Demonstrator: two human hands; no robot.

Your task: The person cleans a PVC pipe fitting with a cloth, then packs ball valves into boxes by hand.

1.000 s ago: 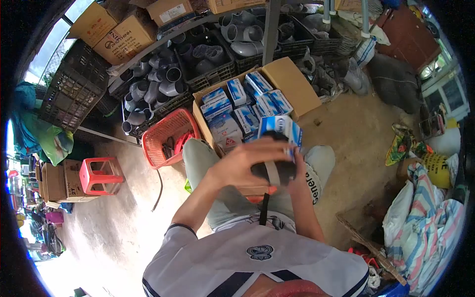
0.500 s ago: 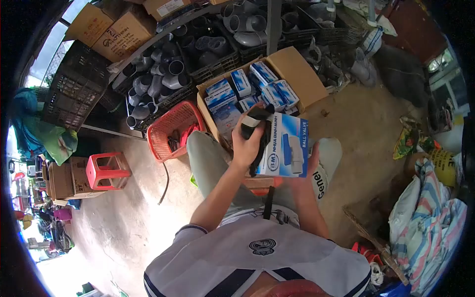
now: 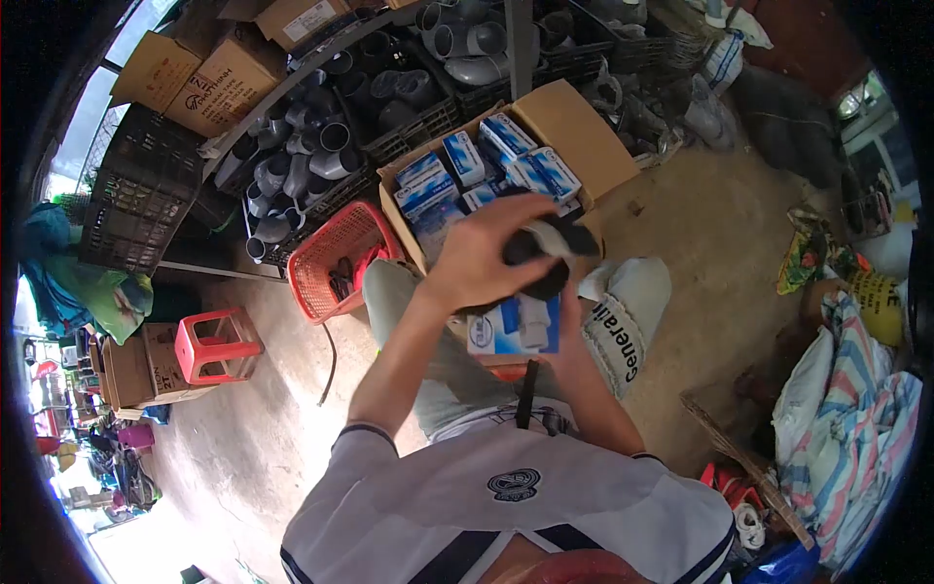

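Note:
My left hand (image 3: 482, 253) is closed around a black object with a pale band (image 3: 550, 248); motion blur hides its exact kind. It is above a blue-and-white ball valve box (image 3: 511, 331), partly covering it. My right hand (image 3: 569, 326) grips the right side of this box, its fingers mostly hidden behind it. Both hands are over my lap. Just beyond them, an open cardboard carton (image 3: 608, 151) contains several similar blue-and-white boxes (image 3: 467, 159).
A red plastic basket (image 3: 311, 258) stands left of the carton. Black crates of grey pipe fittings (image 3: 331, 136) line the back. A red stool (image 3: 216, 346) is at left. Striped sacking (image 3: 856, 419) and a wooden stick (image 3: 749, 472) lie at right.
My left hand has moved right with the black object, now across the box's upper part. The valve box has shifted left and sits lower, its printed front more covered.

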